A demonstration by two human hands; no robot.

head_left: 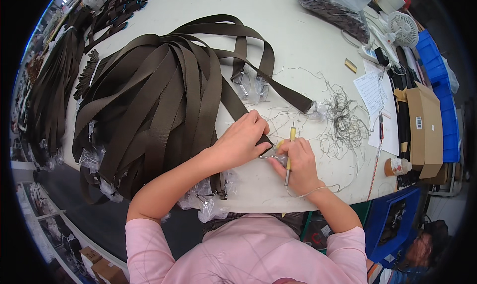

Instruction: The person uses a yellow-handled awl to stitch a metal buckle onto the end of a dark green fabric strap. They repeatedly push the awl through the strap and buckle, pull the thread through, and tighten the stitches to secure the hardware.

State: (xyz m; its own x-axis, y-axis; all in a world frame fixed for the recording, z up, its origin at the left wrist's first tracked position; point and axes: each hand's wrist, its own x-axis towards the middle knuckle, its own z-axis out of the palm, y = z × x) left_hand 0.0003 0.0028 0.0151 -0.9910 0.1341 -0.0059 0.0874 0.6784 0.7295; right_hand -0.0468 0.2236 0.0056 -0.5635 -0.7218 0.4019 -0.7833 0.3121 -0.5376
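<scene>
My left hand (244, 137) is closed on the end of a dark brown webbing strap (233, 101), close to its metal ring (267, 156). Clear plastic film wraps part of that hardware. Held along my right hand (299, 165) is a yellow pen-shaped tool (289, 157), its thin metal tip pointing away from me and a pale cord trailing from its lower end. The fingers of my right hand also come up to the ring, but whether they touch it is hard to see. Just left of my hands lies a large heap of matching straps (164, 85), with plastic-wrapped metal ends.
Loose thread clippings (343, 117) lie tangled right of my hands. Beyond are a paper sheet (370, 92), a small fan (402, 29) and a bagged bundle (335, 5). A cardboard box (422, 127), a small bottle (397, 166) and blue bins (397, 219) line the right side.
</scene>
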